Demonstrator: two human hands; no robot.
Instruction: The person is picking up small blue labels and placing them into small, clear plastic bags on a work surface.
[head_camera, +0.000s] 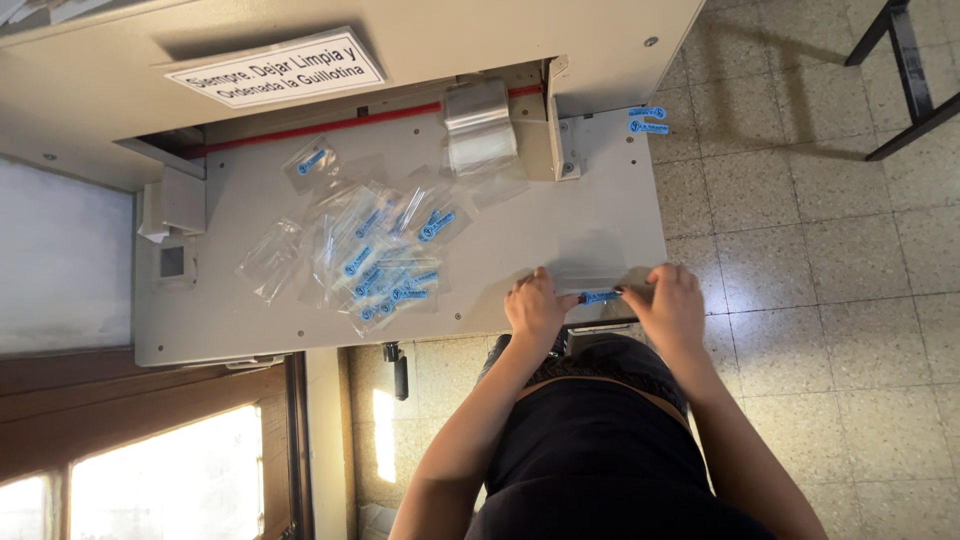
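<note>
My left hand (537, 305) and right hand (672, 305) both pinching 1 small clear bag (600, 292) with a blue label at the near edge of the grey tabletop (560, 225), heap of like bags (375, 260) further left, clear bag stack (480, 125) by the red line (330, 127).

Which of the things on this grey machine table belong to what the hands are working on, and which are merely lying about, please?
In hand:
left hand and right hand, both holding the small clear bag with a blue label
pile of labelled clear bags
stack of plain clear bags

Lying about:
two loose blue labels
white sign
black frame legs
</note>
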